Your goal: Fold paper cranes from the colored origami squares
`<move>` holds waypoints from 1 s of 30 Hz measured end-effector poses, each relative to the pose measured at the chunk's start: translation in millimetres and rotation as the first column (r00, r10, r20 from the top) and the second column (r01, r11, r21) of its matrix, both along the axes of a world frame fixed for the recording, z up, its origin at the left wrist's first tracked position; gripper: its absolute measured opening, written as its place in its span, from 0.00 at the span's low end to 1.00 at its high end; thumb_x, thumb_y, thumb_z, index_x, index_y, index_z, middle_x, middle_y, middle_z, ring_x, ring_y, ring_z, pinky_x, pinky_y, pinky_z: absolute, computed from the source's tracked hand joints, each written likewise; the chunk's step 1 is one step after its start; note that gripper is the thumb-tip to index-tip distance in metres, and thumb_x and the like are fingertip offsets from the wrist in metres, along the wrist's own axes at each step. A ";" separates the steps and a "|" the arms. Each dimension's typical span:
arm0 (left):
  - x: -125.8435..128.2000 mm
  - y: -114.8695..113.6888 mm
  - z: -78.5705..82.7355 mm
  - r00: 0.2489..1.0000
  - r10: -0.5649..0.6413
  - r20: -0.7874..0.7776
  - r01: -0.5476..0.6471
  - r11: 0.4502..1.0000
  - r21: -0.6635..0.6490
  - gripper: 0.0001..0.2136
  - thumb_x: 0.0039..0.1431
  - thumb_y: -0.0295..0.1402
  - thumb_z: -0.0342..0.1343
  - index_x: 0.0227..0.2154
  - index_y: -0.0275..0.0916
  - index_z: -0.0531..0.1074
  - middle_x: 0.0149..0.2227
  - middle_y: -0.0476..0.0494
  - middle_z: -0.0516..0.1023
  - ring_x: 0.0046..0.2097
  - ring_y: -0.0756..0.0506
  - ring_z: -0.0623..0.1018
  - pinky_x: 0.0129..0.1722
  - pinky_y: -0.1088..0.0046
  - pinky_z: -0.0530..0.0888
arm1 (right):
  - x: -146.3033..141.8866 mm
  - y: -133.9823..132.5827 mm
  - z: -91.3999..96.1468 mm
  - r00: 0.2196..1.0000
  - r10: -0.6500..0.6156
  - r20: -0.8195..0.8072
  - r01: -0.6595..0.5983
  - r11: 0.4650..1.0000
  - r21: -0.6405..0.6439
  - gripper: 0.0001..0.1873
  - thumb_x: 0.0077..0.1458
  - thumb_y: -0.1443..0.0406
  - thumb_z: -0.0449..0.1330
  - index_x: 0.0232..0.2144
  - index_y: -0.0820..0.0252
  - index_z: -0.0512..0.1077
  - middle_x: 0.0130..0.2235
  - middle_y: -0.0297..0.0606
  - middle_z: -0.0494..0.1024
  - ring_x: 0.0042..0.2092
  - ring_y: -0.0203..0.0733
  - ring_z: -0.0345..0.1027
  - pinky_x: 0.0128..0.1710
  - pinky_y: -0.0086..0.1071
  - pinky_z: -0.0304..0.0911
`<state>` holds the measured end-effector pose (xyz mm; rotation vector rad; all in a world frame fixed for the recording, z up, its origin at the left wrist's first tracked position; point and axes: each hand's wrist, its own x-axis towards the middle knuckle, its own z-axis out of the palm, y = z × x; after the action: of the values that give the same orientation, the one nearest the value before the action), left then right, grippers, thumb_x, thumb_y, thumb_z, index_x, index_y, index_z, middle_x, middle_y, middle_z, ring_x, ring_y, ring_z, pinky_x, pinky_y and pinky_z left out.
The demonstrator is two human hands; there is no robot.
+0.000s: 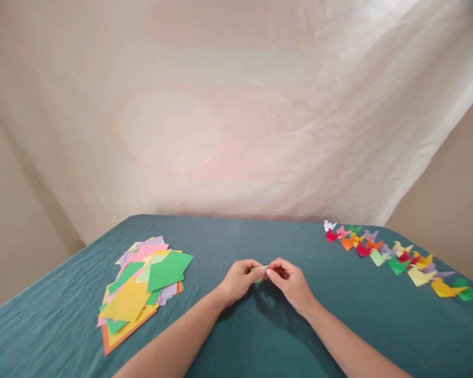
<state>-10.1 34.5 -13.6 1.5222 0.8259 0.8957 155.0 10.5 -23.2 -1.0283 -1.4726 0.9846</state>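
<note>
Between my two hands, just above the table, is a small piece of folded light green paper (pixel 259 279). My left hand (pixel 239 280) pinches it from the left, thumb and fingers closed on it. From the right, the thumb and index finger of my right hand (pixel 289 282) close on its other end. The fingertips of both hands almost meet, and they hide much of the paper. Its exact folded form is too small to make out.
A loose pile of coloured paper sheets (pixel 128 299) lies on the left of the dark green tablecloth (pixel 228 236). Several folded paper birds (pixel 398 266) stand in slanting rows along the right edge. Behind the table hangs a pale cloth (pixel 236 121).
</note>
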 end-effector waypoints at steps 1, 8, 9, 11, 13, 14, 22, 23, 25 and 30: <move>0.2 0.0 -0.1 1.000 0.006 -0.001 -0.006 1.000 0.004 0.15 0.53 0.43 0.55 0.27 0.33 0.71 0.25 0.49 0.69 0.27 0.53 0.65 0.29 0.78 0.61 | 0.0 0.1 -0.2 1.000 -0.001 0.003 0.001 1.000 -0.002 0.09 0.51 0.59 0.58 0.28 0.60 0.69 0.27 0.35 0.74 0.29 0.38 0.66 0.30 0.30 0.60; 2.2 0.0 -0.4 0.998 0.065 0.019 -0.065 0.998 0.013 0.15 0.52 0.44 0.56 0.27 0.33 0.71 0.24 0.49 0.69 0.27 0.52 0.66 0.29 0.78 0.62 | -0.6 0.2 1.4 1.000 0.001 0.022 -0.001 1.000 0.002 0.11 0.51 0.57 0.58 0.27 0.60 0.70 0.27 0.35 0.73 0.29 0.38 0.65 0.30 0.30 0.60; 2.4 0.1 -0.3 0.997 0.066 0.033 -0.066 0.998 0.005 0.15 0.52 0.44 0.56 0.27 0.33 0.70 0.24 0.49 0.69 0.27 0.52 0.66 0.29 0.78 0.62 | -0.8 0.1 2.1 1.000 0.001 0.023 -0.001 1.000 0.006 0.12 0.52 0.57 0.57 0.27 0.60 0.70 0.26 0.35 0.72 0.28 0.37 0.64 0.29 0.30 0.59; 2.4 0.1 0.1 0.996 0.068 0.062 -0.068 0.998 -0.010 0.15 0.52 0.44 0.56 0.27 0.34 0.70 0.25 0.49 0.70 0.27 0.52 0.66 0.30 0.78 0.63 | -1.1 -0.3 3.4 1.000 -0.001 0.025 0.001 1.000 0.007 0.12 0.52 0.57 0.56 0.27 0.60 0.70 0.25 0.33 0.70 0.27 0.36 0.61 0.28 0.29 0.58; 2.2 0.0 0.5 0.994 0.076 0.079 -0.074 0.997 -0.021 0.16 0.52 0.45 0.56 0.27 0.34 0.70 0.26 0.47 0.71 0.28 0.51 0.68 0.32 0.77 0.64 | -1.3 -0.5 4.2 1.000 -0.010 0.030 0.010 1.000 0.003 0.13 0.52 0.56 0.56 0.26 0.60 0.70 0.23 0.32 0.67 0.26 0.36 0.60 0.27 0.29 0.58; 2.2 0.0 0.6 0.993 0.081 0.081 -0.079 0.997 -0.026 0.16 0.52 0.45 0.56 0.28 0.34 0.69 0.27 0.47 0.72 0.29 0.51 0.68 0.32 0.77 0.64 | -1.3 -0.5 4.5 0.999 -0.014 0.034 0.014 1.000 0.001 0.13 0.52 0.56 0.56 0.26 0.60 0.70 0.23 0.32 0.67 0.26 0.36 0.60 0.27 0.29 0.58; 5.6 -1.2 1.4 0.991 0.127 0.044 -0.127 0.992 -0.013 0.16 0.52 0.45 0.56 0.26 0.34 0.69 0.25 0.48 0.70 0.28 0.51 0.66 0.30 0.77 0.62 | -1.6 -2.2 6.8 0.998 0.018 0.064 -0.018 1.000 0.001 0.13 0.52 0.56 0.56 0.26 0.60 0.71 0.24 0.31 0.67 0.26 0.35 0.59 0.27 0.28 0.56; 6.2 -1.1 1.3 0.990 0.135 0.048 -0.135 0.991 -0.004 0.16 0.52 0.44 0.55 0.26 0.34 0.69 0.25 0.48 0.70 0.28 0.52 0.66 0.30 0.77 0.62 | -1.7 -2.3 6.9 0.998 0.023 0.066 -0.024 1.000 0.003 0.13 0.52 0.56 0.56 0.27 0.60 0.71 0.24 0.32 0.67 0.26 0.35 0.59 0.27 0.28 0.56; 7.1 -0.7 0.7 0.988 0.143 0.053 -0.143 0.990 0.002 0.16 0.52 0.44 0.56 0.26 0.33 0.70 0.24 0.49 0.69 0.28 0.52 0.65 0.30 0.77 0.62 | -1.8 -2.1 6.6 0.998 0.023 0.065 -0.023 1.000 0.006 0.13 0.52 0.56 0.56 0.27 0.60 0.71 0.24 0.32 0.67 0.26 0.35 0.59 0.27 0.28 0.56; 7.0 0.7 -1.4 0.988 0.137 0.074 -0.135 0.990 -0.031 0.17 0.49 0.46 0.58 0.29 0.33 0.73 0.25 0.49 0.70 0.28 0.51 0.66 0.30 0.77 0.62 | -1.3 -0.7 3.7 0.998 0.005 0.059 -0.005 1.000 0.008 0.13 0.51 0.55 0.57 0.27 0.60 0.71 0.24 0.31 0.66 0.25 0.35 0.58 0.26 0.28 0.56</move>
<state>-3.1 35.2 -15.0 1.4141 0.8907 1.0326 153.6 9.8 -19.6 -1.0562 -1.5272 0.9580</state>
